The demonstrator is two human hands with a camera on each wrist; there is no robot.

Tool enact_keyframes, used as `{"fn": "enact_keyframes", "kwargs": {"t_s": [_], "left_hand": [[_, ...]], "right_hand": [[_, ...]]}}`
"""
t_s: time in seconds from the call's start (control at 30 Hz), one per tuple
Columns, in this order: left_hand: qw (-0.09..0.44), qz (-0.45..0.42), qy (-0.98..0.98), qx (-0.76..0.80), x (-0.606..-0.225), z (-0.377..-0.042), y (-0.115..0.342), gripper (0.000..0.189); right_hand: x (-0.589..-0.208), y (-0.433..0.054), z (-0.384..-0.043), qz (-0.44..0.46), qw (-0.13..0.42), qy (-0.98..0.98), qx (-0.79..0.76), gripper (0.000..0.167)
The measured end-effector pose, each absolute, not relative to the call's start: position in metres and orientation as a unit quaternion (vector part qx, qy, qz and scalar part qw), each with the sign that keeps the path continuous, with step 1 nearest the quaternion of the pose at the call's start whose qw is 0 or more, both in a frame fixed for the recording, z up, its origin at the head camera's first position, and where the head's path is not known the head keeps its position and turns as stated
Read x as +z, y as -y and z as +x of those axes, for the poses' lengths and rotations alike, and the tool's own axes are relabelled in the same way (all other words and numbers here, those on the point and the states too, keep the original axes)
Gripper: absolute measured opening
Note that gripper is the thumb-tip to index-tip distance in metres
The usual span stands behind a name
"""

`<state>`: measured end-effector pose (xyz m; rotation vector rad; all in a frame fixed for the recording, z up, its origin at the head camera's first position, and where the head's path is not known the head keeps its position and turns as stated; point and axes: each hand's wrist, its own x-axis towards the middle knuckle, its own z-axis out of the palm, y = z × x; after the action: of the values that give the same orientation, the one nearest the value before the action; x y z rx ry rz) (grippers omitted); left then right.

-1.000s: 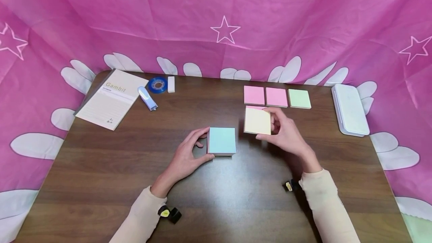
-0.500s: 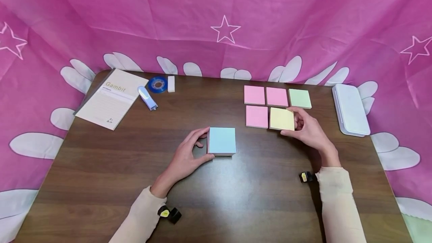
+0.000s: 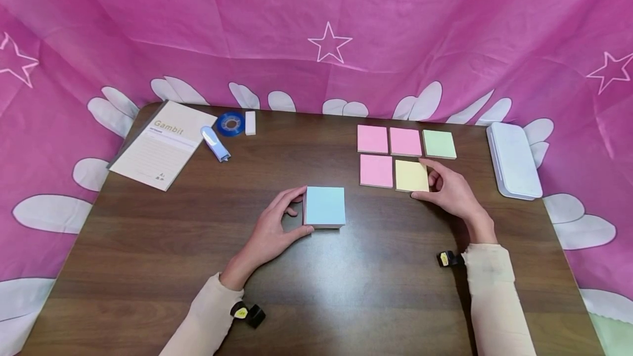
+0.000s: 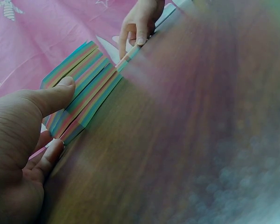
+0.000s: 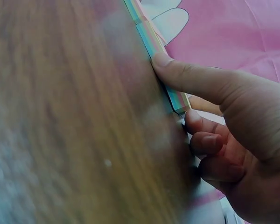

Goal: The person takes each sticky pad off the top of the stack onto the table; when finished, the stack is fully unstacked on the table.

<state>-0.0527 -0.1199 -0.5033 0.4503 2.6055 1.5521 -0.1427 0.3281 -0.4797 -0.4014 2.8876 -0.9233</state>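
My left hand [image 3: 271, 235] grips the left side of a stack of sticky note pads [image 3: 325, 205] with a light blue top, thumb on the near side and fingers on the far side. In the left wrist view the stack [image 4: 86, 91] shows multicoloured striped edges. Farther right, my right hand [image 3: 455, 194] pinches a yellow-topped sticky note pad [image 3: 410, 176] between thumb and index finger. That pad lies flat on the table, right of a pink pad [image 3: 376, 170]. Behind these, two pink pads [image 3: 372, 139] and a green pad [image 3: 439, 144] form a row.
A white case [image 3: 514, 161] lies at the table's right edge. At the back left are a notebook [image 3: 163, 144], a pale blue stapler-like item [image 3: 215, 144], a roll of blue tape [image 3: 231, 123] and a small white block [image 3: 250, 123]. A pink curtain [image 3: 277, 26] hangs behind the table.
My right hand has carried the yellow pad rightward, from over the near pink pad down to the table beside it. My left hand and the blue-topped stack have stayed put.
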Motion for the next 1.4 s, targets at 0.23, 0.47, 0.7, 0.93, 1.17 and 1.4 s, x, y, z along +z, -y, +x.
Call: {"fn": "enact_keyframes", "kwargs": {"t_s": [0.23, 0.47, 0.7, 0.93, 1.17, 1.4], "left_hand": [[0.038, 0.144, -0.85, 0.505, -0.501, -0.053, 0.12, 0.088], [0.037, 0.146, -0.851, 0.503, -0.502, -0.053, 0.12, 0.087], [0.033, 0.148, -0.852, 0.501, -0.501, -0.053, 0.12, 0.088], [0.037, 0.144, -0.852, 0.501, -0.503, -0.052, 0.12, 0.087], [0.04, 0.142, -0.852, 0.502, -0.503, -0.052, 0.12, 0.088], [0.041, 0.145, -0.857, 0.493, -0.503, -0.053, 0.12, 0.092]], "right_hand": [[-0.493, -0.334, -0.149, -0.144, 0.02, -0.938, -0.315, 0.084], [-0.493, -0.334, -0.149, -0.156, 0.018, -0.936, -0.316, 0.084], [-0.48, -0.327, -0.144, -0.135, 0.039, -0.945, -0.297, 0.084], [-0.475, -0.321, -0.14, -0.128, -0.013, -0.931, -0.342, 0.075], [-0.461, -0.294, -0.134, -0.186, -0.07, -0.897, -0.395, 0.053], [-0.449, -0.248, -0.123, -0.241, -0.055, -0.882, -0.401, 0.05]]}}
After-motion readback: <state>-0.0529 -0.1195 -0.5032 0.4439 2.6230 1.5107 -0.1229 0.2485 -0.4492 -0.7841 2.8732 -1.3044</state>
